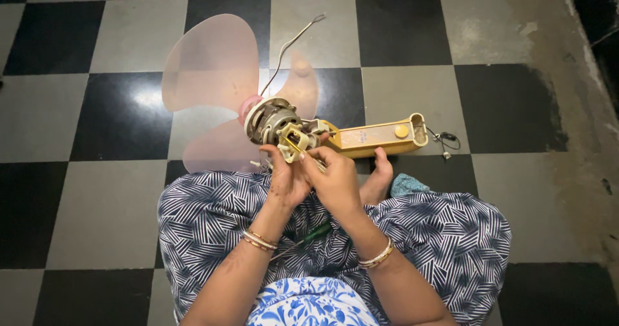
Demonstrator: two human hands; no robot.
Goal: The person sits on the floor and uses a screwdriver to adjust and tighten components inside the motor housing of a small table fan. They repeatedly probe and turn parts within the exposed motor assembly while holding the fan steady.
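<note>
Fan motor [274, 119] lies on the checkered floor, pink blades [213, 81] beyond it. Both hands, left hand [287, 177] and right hand [335, 181], pinch what seems a small yellow part [293, 147] just beside it.

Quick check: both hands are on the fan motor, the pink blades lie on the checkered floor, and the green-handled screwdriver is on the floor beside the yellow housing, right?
Not quite. In the head view the green-handled screwdriver rests on the person's lap, not on the floor. The rest holds: left hand and right hand on the fan motor, pink blades on the checkered floor.

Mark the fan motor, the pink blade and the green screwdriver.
fan motor [269, 118], head view, metal casing.
pink blade [209, 61], head view, upper lobe.
green screwdriver [316, 233], head view, handle on the lap.
</note>
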